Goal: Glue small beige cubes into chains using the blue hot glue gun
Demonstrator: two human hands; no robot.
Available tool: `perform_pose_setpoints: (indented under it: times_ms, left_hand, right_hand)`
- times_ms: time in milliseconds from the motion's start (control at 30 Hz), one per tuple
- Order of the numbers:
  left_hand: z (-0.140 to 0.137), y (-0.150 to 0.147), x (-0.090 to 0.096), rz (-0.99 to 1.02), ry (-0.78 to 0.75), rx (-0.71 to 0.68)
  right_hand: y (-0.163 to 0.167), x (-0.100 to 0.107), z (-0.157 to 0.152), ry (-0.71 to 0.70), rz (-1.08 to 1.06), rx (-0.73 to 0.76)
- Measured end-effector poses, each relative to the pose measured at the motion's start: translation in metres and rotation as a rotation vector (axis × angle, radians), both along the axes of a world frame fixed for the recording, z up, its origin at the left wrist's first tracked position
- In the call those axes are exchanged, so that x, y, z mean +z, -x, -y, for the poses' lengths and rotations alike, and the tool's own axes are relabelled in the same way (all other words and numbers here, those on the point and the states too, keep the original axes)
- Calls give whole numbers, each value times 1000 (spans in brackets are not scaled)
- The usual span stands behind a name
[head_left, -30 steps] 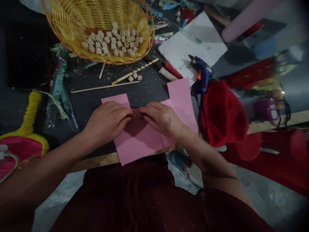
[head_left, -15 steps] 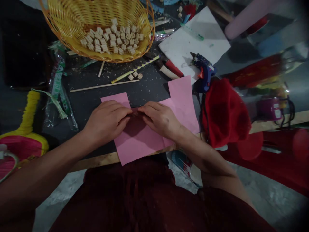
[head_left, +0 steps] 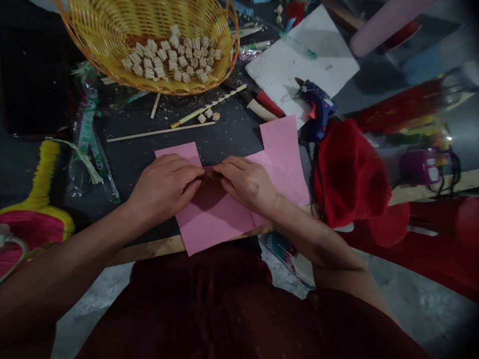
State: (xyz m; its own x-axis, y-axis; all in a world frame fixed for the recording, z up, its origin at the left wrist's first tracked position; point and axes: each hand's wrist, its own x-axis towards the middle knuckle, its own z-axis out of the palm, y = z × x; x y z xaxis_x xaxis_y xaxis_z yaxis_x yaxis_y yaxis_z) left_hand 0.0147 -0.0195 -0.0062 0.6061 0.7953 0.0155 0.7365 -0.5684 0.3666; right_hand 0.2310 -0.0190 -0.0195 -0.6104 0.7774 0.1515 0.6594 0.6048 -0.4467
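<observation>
A sheet of pink paper with a cut-out shape lies at the near edge of the table. My left hand is closed, thumb and fingers pinched at the paper's upper middle edge. Facing it, my right hand pinches the same edge, its fingertips a short gap from the left ones. A narrow dark strip shows between the fingertips, seemingly a shaded fold of the paper; its detail is too dim to tell. One paper flap sticks out behind the left hand, and a larger one rises right of the right hand.
A yellow wicker basket holds several small wooden pieces. Before it lie a thin stick and a patterned pencil. Rightward are pliers, a blue glue gun on white card, and red cloth. A yellow-handled object lies left.
Both hands keep their pinch on the pink paper with hardly any movement. The view has shifted very slightly.
</observation>
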Motion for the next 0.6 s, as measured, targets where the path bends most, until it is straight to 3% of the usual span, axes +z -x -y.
perform_pose_setpoints:
  times_ms: [300, 600]
  left_hand:
    - [-1, -1, 1, 12, 31, 19]
    - [-1, -1, 1, -27, -8, 1]
  right_hand:
    - [1, 0, 2, -44, 49, 7]
    - [-5, 1, 0, 21, -71, 38]
